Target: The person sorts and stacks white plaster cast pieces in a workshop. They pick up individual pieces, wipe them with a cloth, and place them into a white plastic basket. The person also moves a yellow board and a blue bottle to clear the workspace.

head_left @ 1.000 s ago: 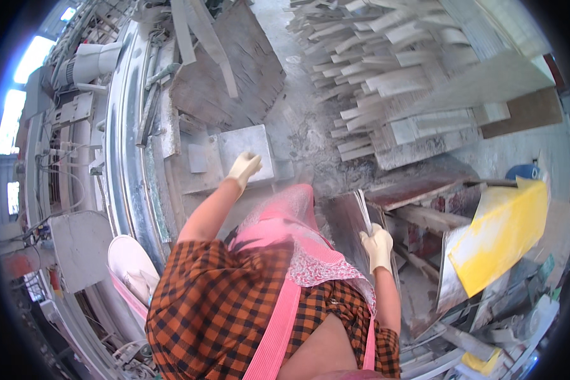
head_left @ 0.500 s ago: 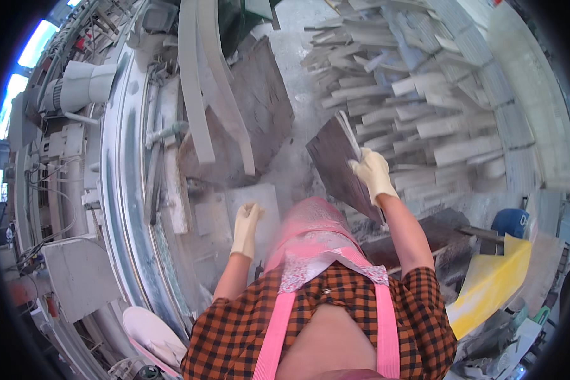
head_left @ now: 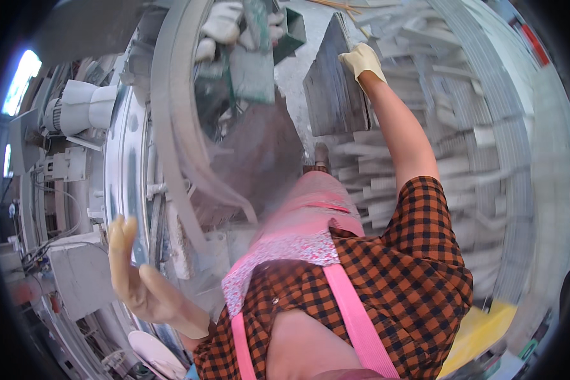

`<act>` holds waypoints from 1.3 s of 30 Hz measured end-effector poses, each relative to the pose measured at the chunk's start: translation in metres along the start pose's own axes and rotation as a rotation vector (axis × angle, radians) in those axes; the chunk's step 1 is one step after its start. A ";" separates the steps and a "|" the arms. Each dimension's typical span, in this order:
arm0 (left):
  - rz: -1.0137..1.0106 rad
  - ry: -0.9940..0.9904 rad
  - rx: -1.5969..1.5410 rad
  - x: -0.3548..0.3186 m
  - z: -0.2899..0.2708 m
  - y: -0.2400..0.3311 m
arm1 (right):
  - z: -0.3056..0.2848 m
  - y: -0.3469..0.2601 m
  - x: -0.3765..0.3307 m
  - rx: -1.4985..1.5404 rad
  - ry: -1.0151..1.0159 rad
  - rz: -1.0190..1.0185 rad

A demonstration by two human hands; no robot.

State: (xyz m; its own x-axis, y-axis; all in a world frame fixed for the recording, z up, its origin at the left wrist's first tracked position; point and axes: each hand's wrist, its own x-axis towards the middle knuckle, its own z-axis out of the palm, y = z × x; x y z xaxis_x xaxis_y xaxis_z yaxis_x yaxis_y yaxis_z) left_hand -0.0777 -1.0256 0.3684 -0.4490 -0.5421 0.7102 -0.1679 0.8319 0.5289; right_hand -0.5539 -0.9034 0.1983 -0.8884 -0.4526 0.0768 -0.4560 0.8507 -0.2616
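My right hand [head_left: 363,61], in a cream glove, reaches far forward and grips the edge of a dark brown flat board [head_left: 334,92]. The board hangs tilted on edge, and its layered, pale-streaked side faces right. My left hand [head_left: 136,285], gloved alike, is raised at the lower left beside a long metal rail [head_left: 121,171]. Its fingers are apart, with nothing in them. A larger dark brown board [head_left: 256,149] leans between my pink apron [head_left: 310,209] and some long grey curved strips [head_left: 174,107].
Piles of pale dusty strips [head_left: 383,206] lie along my right, against a ribbed pale border [head_left: 510,145]. A green metal box [head_left: 290,35] stands ahead. Machinery with a motor [head_left: 85,106] runs along the left. A yellow sheet [head_left: 481,335] lies at the lower right.
My right hand has carried the board forward, away from my body. My left hand has come back and to the left, its curled fingers now spread. The view has turned and shifted.
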 end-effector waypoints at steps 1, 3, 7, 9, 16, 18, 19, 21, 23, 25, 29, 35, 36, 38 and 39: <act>0.057 -0.046 0.110 0.019 0.024 0.009 | 0.003 -0.002 0.033 0.108 -0.005 0.109; 0.175 -0.115 0.176 0.053 0.078 0.024 | 0.020 -0.002 0.085 0.210 0.037 0.163; 0.089 -0.075 0.250 0.115 0.184 0.040 | 0.053 0.014 0.182 0.205 -0.076 0.030; -0.103 -0.064 0.110 0.142 0.214 0.042 | 0.066 0.019 0.226 0.184 -0.119 0.030; -0.425 0.079 0.324 0.175 0.223 0.016 | 0.143 -0.009 0.357 0.489 0.023 0.070; -0.468 0.074 0.388 0.181 0.220 -0.005 | 0.166 -0.029 0.390 0.524 0.011 0.078; -0.513 0.062 0.407 0.188 0.219 -0.017 | 0.175 -0.042 0.404 0.686 0.076 0.073; -0.538 0.041 0.467 0.198 0.222 -0.031 | 0.180 -0.065 0.434 0.681 0.038 0.166; -0.481 0.014 0.496 0.206 0.227 -0.035 | 0.176 -0.087 0.455 0.633 0.019 0.156; -0.538 0.021 0.518 0.209 0.233 -0.035 | 0.172 -0.106 0.473 0.635 -0.046 0.185; -0.642 0.000 0.537 0.206 0.226 -0.030 | 0.189 -0.148 0.511 0.568 -0.067 0.067; -0.741 -0.187 0.689 0.189 0.194 -0.017 | 0.249 -0.183 0.562 1.087 -0.261 -0.121; -0.717 -0.186 0.726 0.181 0.199 -0.009 | 0.255 -0.173 0.565 1.380 -0.324 -0.108; -0.669 -0.147 0.754 0.172 0.201 -0.008 | 0.272 -0.168 0.547 0.903 -0.440 -0.173; -0.647 -0.114 0.767 0.169 0.204 -0.008 | 0.280 -0.160 0.531 0.889 -0.471 -0.237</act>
State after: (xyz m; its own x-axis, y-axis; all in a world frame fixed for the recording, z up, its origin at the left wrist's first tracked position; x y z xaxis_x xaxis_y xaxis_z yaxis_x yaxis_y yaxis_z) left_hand -0.3317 -1.0993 0.3895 -0.1461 -0.9351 0.3229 -0.9100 0.2551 0.3269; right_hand -0.9380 -1.3545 0.0118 -0.5830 -0.8043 -0.1151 -0.2425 0.3075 -0.9201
